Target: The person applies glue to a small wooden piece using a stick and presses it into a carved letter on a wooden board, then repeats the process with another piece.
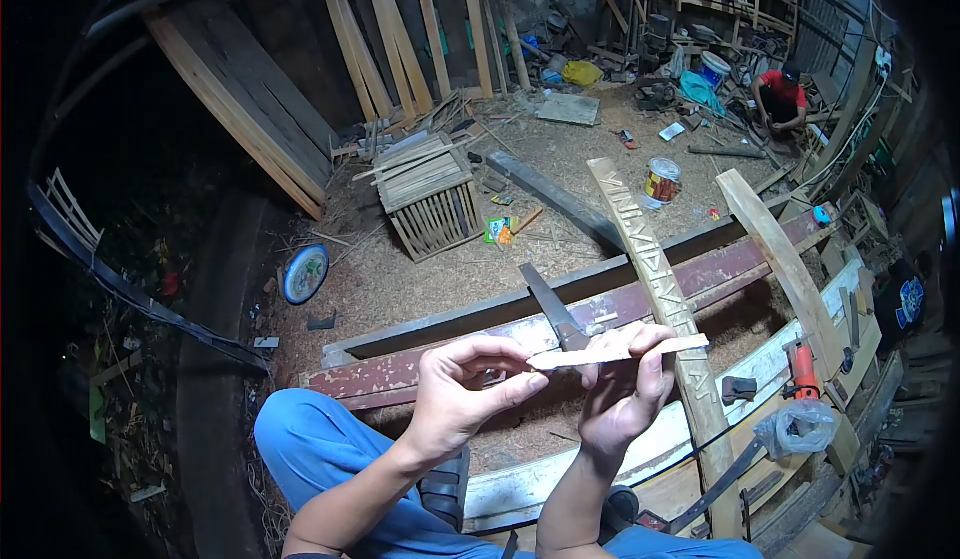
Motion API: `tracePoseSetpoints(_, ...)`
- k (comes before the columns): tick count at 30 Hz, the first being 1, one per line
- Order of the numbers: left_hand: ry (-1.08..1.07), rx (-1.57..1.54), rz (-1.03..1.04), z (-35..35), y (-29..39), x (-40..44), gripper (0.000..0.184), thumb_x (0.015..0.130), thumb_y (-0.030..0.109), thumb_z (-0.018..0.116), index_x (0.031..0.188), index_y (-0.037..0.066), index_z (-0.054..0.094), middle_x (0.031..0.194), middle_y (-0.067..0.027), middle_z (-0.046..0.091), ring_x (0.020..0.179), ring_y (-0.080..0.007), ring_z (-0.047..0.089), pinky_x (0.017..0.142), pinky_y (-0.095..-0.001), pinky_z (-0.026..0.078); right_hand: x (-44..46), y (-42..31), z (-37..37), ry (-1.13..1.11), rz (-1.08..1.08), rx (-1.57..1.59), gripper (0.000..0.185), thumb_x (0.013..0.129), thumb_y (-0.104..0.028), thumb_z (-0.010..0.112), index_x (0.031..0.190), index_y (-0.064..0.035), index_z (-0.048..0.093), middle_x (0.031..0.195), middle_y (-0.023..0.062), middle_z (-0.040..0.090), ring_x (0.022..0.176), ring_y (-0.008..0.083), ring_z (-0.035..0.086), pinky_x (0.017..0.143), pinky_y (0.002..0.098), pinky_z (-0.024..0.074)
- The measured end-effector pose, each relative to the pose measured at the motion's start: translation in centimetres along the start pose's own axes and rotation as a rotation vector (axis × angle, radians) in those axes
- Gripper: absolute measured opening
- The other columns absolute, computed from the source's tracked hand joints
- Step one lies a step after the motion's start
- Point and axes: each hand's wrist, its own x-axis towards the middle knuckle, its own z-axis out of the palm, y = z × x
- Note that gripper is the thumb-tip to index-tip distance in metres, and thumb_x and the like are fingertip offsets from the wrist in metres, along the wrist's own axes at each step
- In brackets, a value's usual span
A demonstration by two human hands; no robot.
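A thin, pale wooden strip (620, 353) is held up in front of me, almost level. My left hand (470, 394) pinches its left end between thumb and fingers. My right hand (630, 389) is closed around the strip closer to its right end. Just behind the strip, a dark flat blade (548, 301) points up and away to the left. Its near end disappears at my right fingers, and I cannot tell whether they grip it too. Below and beyond my hands runs a worn red beam (390, 374). A plank with carved letters (650, 259) lies across it.
Another curved plank (780, 249) lies to the right, near an orange power tool (803, 371) and a clear plastic bag (797, 427). A slatted wooden crate (430, 199) and a paint can (662, 181) stand on the shavings-covered floor. A person in red (782, 99) crouches at the back right.
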Motion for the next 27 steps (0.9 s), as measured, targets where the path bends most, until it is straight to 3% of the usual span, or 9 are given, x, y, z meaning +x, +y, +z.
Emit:
tracePoseSetpoints(2,-0.004,-0.01,0.032,0.03,-0.1,0.05,0.026,0.085,-0.003,0.082,0.108,-0.003,0.072,0.104,-0.0112,0.076,0.095,-0.0143,0.073,0.086,-0.028,0.06,0.09,0.11,-0.19,0.037,-0.03,0.029,0.026,0.103,-0.029,0.055,0.104,-0.0035,0.047,0.086,0.0077,0.046,0.059,0.0144,0.046,0.051,0.029,0.0409)
tracePoseSetpoints(9,0.002,-0.023,0.025,0.21,0.17,-0.1,0.026,0.084,-0.003,0.083,0.108,-0.003,0.072,0.103,-0.0111,0.075,0.095,-0.0144,0.073,0.087,-0.0282,0.06,-0.08,0.06,0.31,-0.001,-0.034,0.054,0.025,0.103,-0.028,0.053,0.102,-0.0037,0.047,0.082,0.0073,0.044,0.058,0.0144,0.046,0.049,0.0285,0.0394)
tracePoseSetpoints(11,0.019,0.024,0.004,0.14,0.17,-0.12,0.028,0.081,-0.008,0.082,0.106,-0.001,0.071,0.105,-0.0105,0.075,0.097,-0.0154,0.073,0.089,-0.0311,0.062,-0.05,0.39,0.17,0.055,-0.063,0.068,0.025,0.103,-0.028,0.054,0.102,-0.0038,0.047,0.082,0.0077,0.044,0.058,0.0146,0.046,0.05,0.0286,0.0399)
tracePoseSetpoints(27,-0.015,0.088,0.068,0.3,0.16,-0.39,0.025,0.084,-0.004,0.083,0.107,-0.004,0.073,0.105,-0.0118,0.075,0.1,-0.0178,0.073,0.092,-0.0317,0.061,-0.16,0.11,0.52,0.061,-0.047,0.085,0.026,0.102,-0.029,0.055,0.099,-0.0047,0.046,0.082,0.0065,0.045,0.059,0.0146,0.047,0.049,0.0277,0.0403)
